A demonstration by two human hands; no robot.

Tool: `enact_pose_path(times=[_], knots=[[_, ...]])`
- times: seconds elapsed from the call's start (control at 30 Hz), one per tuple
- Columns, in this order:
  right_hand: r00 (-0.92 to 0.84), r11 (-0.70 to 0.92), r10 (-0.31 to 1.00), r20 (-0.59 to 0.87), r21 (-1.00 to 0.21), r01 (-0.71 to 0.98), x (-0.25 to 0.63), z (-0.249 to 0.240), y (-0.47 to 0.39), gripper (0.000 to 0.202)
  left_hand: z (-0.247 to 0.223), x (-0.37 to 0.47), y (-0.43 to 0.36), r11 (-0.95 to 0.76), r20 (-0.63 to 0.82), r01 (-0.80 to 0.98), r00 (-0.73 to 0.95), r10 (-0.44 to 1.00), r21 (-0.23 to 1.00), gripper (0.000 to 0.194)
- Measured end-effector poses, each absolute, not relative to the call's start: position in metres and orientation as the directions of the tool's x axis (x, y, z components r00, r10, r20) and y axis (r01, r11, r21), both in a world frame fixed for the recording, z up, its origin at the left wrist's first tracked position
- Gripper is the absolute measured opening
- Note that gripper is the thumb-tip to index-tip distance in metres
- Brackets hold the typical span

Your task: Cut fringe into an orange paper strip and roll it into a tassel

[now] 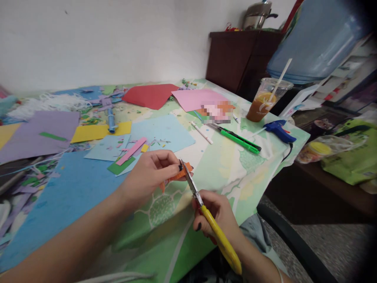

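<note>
My left hand (153, 173) pinches a small orange paper piece (176, 175) between thumb and fingers, above the near part of the table. My right hand (216, 212) is wrapped around the yellow handle of the scissors (222, 239). The metal blades point up and to the left, and their tips lie against the orange piece beside my left fingertips. Whether the blades are fully closed is hard to make out. Part of the orange piece is hidden behind my left fingers.
Coloured paper sheets (161, 131) and scraps cover the left and middle. A green cutter (241, 142), a white stick (202, 133), a blue glue gun (279, 131) and a drink cup (262, 103) stand or lie right. A chair arm (294, 239) curves at lower right.
</note>
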State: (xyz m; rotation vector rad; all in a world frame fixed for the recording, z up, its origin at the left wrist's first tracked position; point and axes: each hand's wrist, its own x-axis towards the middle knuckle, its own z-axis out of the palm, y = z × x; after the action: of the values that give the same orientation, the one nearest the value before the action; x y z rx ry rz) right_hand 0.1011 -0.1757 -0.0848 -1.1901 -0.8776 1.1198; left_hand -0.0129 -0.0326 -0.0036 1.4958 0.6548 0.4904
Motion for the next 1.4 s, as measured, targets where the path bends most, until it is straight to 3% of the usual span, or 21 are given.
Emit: enact_pose_path(times=[0.87, 1.4], knots=[[0.247, -0.016, 0.967, -0.064, -0.981, -0.193, 0.1006, -0.0834, -0.1746, 0.044, -0.0022, -0.011, -0.0336, 0.099, -0.12, 0.072, 0.739, 0.663, 0.993, 0.016], [0.163, -0.008, 0.985, -0.048, -0.971, -0.24, 0.1051, -0.0794, -0.1792, 0.054, -0.0014, -0.0111, -0.0344, 0.163, -0.154, 0.061, 0.74, 0.655, 0.985, 0.015]])
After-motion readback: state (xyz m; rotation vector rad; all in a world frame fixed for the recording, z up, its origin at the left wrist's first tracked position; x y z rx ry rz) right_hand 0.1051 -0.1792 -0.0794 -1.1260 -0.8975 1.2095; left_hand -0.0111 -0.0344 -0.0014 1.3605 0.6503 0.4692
